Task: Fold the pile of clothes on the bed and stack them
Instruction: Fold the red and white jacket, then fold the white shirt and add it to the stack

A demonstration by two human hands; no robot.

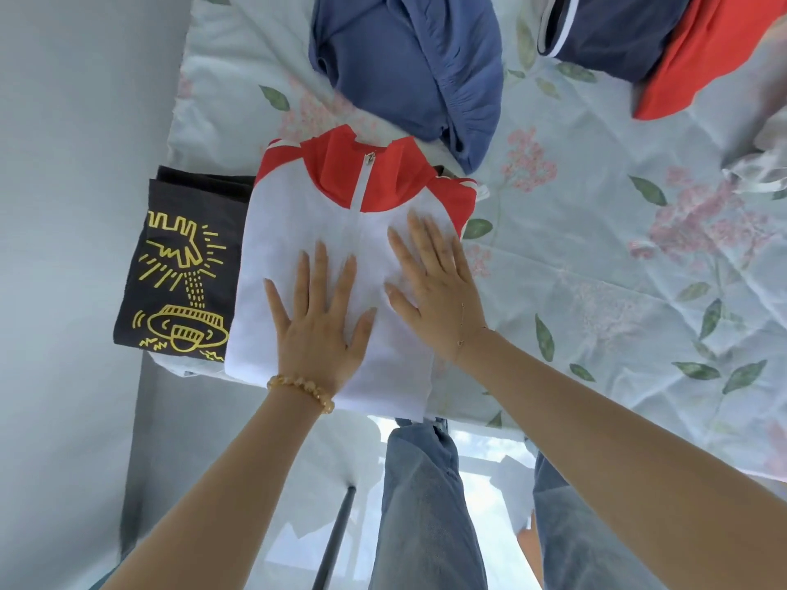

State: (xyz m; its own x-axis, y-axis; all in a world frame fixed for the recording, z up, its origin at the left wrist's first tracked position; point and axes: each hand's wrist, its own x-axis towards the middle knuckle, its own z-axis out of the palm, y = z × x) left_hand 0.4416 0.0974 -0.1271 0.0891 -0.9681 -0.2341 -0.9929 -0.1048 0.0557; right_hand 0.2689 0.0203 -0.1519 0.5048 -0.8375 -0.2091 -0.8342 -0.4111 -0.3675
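Presently, both hands were seen laid flat on a folded white jacket point(298, 249) at the near left corner of the bed point(596, 249). The left hand point(317, 323) was spread wide, fingers straight and pointed toward 12 o'clock, palm pressed on the white front panel; nothing was gripped. A beaded amber bracelet point(303, 391) was noted at its wrist. The right hand point(438, 293) was likewise opened flat, fingers straight and angled toward 11 o'clock, pressed on the same panel just to the 3 o'clock side of the left hand; the two hands were close but not touching. A thin chain point(462, 330) was seen across the back of the right hand and wrist.

The jacket was recorded with its red collar and shoulders point(340, 172) toward 12 o'clock, and a white zip line ran down the middle. At 9 o'clock of the jacket, partly covered by it, a folded black shirt point(187, 266) with a yellow line drawing was observed.

At 12 o'clock, unfolded blue trousers point(409, 66) were lying on the floral sheet. At 2 o'clock a dark navy garment point(617, 31) with white trim and a red garment point(702, 57) were heaped together at the frame edge.

Legs in blue jeans point(426, 504) were visible at 6 o'clock.
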